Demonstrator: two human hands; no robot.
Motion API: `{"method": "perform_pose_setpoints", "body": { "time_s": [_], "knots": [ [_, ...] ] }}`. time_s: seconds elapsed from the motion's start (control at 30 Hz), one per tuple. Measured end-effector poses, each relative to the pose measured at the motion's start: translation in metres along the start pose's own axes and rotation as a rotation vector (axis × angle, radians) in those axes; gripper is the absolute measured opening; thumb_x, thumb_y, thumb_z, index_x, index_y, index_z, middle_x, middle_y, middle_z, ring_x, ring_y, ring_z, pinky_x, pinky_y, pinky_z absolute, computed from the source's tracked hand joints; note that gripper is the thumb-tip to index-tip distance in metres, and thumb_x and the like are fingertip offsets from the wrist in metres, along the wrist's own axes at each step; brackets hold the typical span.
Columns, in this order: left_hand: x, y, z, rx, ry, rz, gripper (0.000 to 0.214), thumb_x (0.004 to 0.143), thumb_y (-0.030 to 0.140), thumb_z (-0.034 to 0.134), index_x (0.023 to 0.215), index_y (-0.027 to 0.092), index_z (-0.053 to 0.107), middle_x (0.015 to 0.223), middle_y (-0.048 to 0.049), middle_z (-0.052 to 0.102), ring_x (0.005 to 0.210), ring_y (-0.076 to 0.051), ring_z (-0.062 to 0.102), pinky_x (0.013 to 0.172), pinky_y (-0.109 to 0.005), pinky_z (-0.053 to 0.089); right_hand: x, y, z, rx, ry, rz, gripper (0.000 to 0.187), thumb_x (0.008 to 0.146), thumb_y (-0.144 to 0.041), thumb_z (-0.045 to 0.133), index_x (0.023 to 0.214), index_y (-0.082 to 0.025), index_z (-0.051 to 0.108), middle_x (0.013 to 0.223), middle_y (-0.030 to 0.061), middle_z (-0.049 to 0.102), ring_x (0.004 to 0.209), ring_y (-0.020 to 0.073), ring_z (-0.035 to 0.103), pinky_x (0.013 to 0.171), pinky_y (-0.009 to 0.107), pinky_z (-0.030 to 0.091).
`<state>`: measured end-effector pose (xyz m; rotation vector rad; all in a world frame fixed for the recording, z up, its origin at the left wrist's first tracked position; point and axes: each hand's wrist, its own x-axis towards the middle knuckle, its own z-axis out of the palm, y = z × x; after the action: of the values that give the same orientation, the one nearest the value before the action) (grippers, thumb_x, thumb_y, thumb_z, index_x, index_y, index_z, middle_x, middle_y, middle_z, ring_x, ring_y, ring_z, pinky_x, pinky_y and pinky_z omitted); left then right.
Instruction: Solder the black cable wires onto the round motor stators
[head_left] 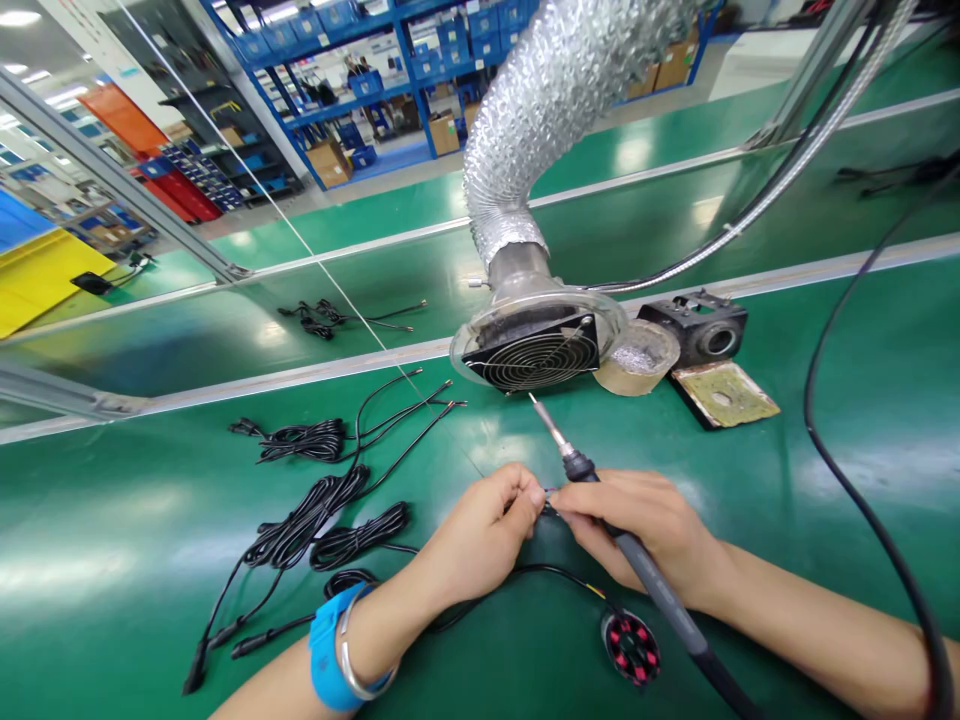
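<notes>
My left hand (480, 530) is closed in a pinch near the middle of the bench. Small dark and bluish bits, too small to make out, show at its fingertips. Close beside them, the fingertips of my right hand (667, 520) almost meet the left ones. A soldering iron (652, 575) lies in my right hand, its metal tip pointing up and away towards the fan. Below the hands, a black cable (559, 570) runs to yellow and red wires near a round black part with pinkish-red segments (631, 648).
Bundled black cables (307, 520) lie at the left on the green bench (97, 520). Ahead are a fume extractor fan (536, 355) on a foil duct (517, 140), a round tub (637, 355), a black iron stand (701, 325) and a yellowish sponge tray (724, 393). The iron's cord (847, 470) hangs at right.
</notes>
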<state>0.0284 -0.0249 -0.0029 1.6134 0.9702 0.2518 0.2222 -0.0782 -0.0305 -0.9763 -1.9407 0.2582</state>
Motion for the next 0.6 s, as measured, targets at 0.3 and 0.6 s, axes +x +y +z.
{"method": "perform_pose_setpoints", "body": {
  "time_s": [0.3,0.6],
  "knots": [
    [0.0033,0.0010,0.0064,-0.259,-0.036,-0.103,0.029,0.090,0.042,0.049,0.073,0.019,0.048,0.056,0.0067,0.041,0.052,-0.009,0.030,0.051,-0.024,0.023,0.0006,-0.0020,0.0024,0.007,0.042,0.016,0.025,0.087,-0.003,0.050,0.104,-0.021,0.058,0.077,0.0009,0.067,0.061,0.0115,0.059,0.059,0.022,0.048],
    [0.0047,-0.0032,0.0100,-0.296,0.082,-0.125,0.019,0.085,0.033,0.051,0.074,0.018,0.050,0.053,0.0088,0.036,0.049,-0.008,0.026,0.047,-0.023,0.019,0.0038,-0.0031,0.0049,0.090,-0.025,0.264,0.024,0.083,-0.008,0.054,0.102,-0.022,0.056,0.075,-0.0037,0.063,0.053,0.0078,0.057,0.057,0.018,0.049]
  ]
}}
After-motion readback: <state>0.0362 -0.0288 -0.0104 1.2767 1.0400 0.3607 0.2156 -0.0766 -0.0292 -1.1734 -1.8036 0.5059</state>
